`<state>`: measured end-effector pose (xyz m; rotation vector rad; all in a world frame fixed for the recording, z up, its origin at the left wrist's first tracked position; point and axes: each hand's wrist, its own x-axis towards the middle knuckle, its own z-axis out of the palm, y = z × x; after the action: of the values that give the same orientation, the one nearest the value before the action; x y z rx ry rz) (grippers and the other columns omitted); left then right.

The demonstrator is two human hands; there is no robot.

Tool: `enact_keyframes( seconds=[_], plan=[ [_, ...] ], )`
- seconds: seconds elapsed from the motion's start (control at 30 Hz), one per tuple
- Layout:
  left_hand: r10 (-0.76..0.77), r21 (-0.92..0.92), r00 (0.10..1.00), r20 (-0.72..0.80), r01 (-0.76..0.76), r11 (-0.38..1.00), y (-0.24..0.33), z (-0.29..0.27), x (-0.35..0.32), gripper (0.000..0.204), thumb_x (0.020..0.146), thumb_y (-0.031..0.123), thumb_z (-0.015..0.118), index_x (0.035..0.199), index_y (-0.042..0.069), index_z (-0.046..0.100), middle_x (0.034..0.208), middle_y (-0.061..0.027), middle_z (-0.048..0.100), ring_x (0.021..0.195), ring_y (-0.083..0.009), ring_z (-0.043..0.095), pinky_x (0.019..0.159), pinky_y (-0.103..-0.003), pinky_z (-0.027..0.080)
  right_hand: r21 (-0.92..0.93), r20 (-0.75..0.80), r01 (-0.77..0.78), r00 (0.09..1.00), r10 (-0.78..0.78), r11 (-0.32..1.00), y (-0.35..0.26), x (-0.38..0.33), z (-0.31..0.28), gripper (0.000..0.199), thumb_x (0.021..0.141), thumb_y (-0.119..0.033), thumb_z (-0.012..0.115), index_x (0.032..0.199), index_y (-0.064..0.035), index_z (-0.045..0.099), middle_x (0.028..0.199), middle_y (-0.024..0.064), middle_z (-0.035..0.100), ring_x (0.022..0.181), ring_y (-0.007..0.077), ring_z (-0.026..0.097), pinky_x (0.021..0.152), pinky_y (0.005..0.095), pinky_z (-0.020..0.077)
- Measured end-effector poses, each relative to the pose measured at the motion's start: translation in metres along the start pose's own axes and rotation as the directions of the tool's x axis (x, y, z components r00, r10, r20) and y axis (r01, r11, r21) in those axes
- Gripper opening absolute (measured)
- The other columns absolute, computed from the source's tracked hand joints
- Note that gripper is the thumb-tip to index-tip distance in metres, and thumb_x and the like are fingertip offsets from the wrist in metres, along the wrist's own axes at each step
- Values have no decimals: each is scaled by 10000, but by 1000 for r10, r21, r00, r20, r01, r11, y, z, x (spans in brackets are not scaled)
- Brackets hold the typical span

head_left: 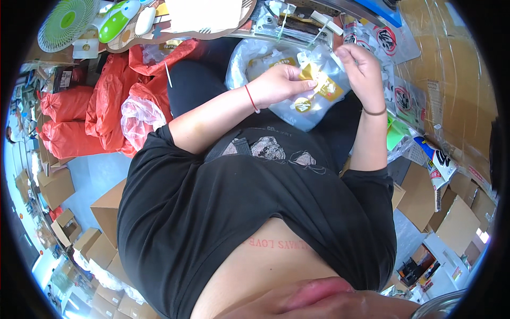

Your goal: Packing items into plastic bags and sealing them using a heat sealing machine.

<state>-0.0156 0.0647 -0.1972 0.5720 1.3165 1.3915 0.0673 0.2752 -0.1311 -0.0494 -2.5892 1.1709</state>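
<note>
View from above of a seated person in a black T-shirt, both forearms reaching forward over the lap. The left hand, with a red string at the wrist, is closed in a pinch on a small yellow packet, thumb and fingertips at the packet's near-left end. The right hand, with a dark band at the wrist, is curled shut on the top edge of a clear plastic bag just above and to the right of the packet. The packet lies between the two hands, touching the bag; whether it is inside or against the film cannot be told. Its long axis slants from upper left to lower right, and the left hand is the nearer one. The bag rests on the lap, with a larger clear sack behind it. To the left lie orange-red plastic bags; a small green fan sits at upper left. Cardboard boxes stand about the floor.
</note>
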Motion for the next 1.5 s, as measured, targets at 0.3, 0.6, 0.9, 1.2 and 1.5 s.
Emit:
enact_keyframes(
  seconds=[0.3, 0.6, 0.9, 1.2, 1.5],
  plan=[
    [15, -75, 996, 91, -8, 997, 0, 4, 1, 275, 929, 240, 693, 1079, 9, 692, 940, -30, 720, 823, -63, 644, 756, -224, 508, -27, 3, -205, 979, 205, 978, -1, 1, -3, 278, 959, -264, 628, 967, 9, 681, 780, 55, 650, 682, 126, 568, 650, 266, 458],
    [-89, -327, 988, 125, 126, 937, -3, 6, -3, 213, 879, 146, 719, 1043, 12, 702, 924, -44, 719, 795, -99, 675, 720, -227, 535, 0, 225, -123, 967, 120, 992, 5, -5, -24, 301, 1010, -246, 529, 1117, 21, 616, 990, 130, 672, 952, 221, 635, 845, 309, 477],
    [25, -350, 996, -86, -54, 935, 22, -47, 28, 248, 847, 94, 735, 1067, -9, 681, 1010, -75, 711, 811, -133, 680, 733, -275, 556, -816, -89, -292, 917, 390, 499, 80, -51, -49, 349, 926, -170, 560, 1230, 1, 575, 1129, 274, 604, 1082, 427, 573, 896, 441, 478],
    [736, 735, 379, -560, -182, 653, 39, -118, 7, 557, 922, 316, 671, 1314, -20, 463, 1002, -137, 656, 933, -261, 659, 805, -389, 537, -661, -94, -217, 974, 207, 718, 83, -66, -54, 246, 853, -48, 629, 1092, 11, 625, 1059, 201, 636, 1019, 374, 602, 886, 414, 481],
    [766, 978, 634, -109, -70, 197, -5, -160, -31, 319, 959, 327, 619, 1133, 64, 668, 954, -78, 688, 849, -168, 656, 769, -313, 522, -427, -228, -129, 973, 31, 895, 21, -44, -22, 211, 948, -102, 561, 1117, 6, 627, 1045, 169, 647, 955, 308, 627, 849, 368, 485]
  ],
)
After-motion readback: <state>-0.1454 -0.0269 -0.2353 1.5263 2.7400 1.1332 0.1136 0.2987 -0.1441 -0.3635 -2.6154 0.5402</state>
